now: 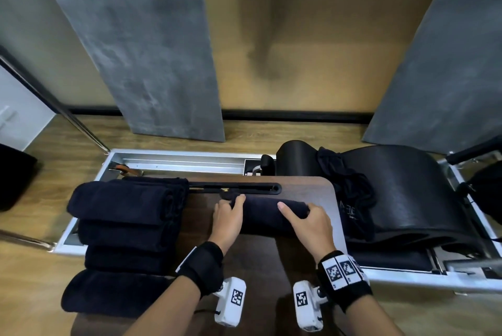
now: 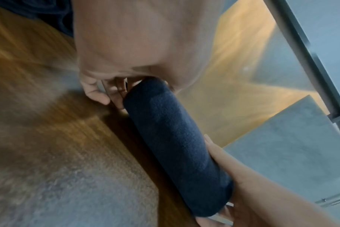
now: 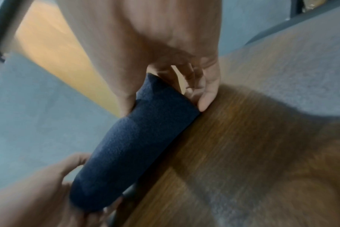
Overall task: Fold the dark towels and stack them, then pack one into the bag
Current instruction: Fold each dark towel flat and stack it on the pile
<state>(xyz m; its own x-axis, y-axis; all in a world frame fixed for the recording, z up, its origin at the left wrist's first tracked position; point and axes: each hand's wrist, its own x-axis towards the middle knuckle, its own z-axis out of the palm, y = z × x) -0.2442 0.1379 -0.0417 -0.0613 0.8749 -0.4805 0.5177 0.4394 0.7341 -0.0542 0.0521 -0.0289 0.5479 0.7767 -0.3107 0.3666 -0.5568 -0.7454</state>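
Both wrists are closest to me; my left hand (image 1: 227,217) and right hand (image 1: 309,223) are curling around the ends of a rolled dark towel (image 1: 264,216) on the counter (image 1: 307,189). It could be unrolling if one side is loosening. I am seeing the black bag (image 1: 353,199) on the right, contents hidden; finished rolled towels (image 1: 122,232) are lying left.
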